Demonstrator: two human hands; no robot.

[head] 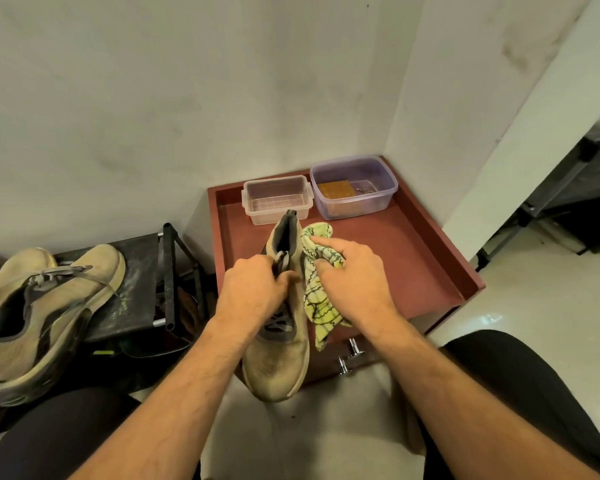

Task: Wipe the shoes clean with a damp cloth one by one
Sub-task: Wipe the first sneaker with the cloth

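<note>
**Tan shoe in left hand, cloth pressed to its side by right**

Near field, 5 and 7 o'clock: dark-clad knees, both cut off by the frame edge. Forearms enter from the bottom.

Centre: left hand (257,289) grips the tan shoe (281,344) at its collar, fingers curled into the opening; fingertips hidden inside. Toe points toward the camera, heel tab away, shoe held above the floor and the front edge of the red surface (413,258). Right hand (354,282) presses the yellow-green cloth (321,299) against the shoe's right side, index finger extended, remaining fingers loosely bent on the fabric. Cloth's lower end hangs free; its contact patch on the shoe is hidden.

At 9 o'clock: second tan shoe (42,317) lies on a dark rack (136,271), partly cut off at left.

At 12 o'clock, far on the surface: clear tub (278,199), and just right of it a purple-tinted tub (354,187) with a brown item inside, hard to identify.
</note>
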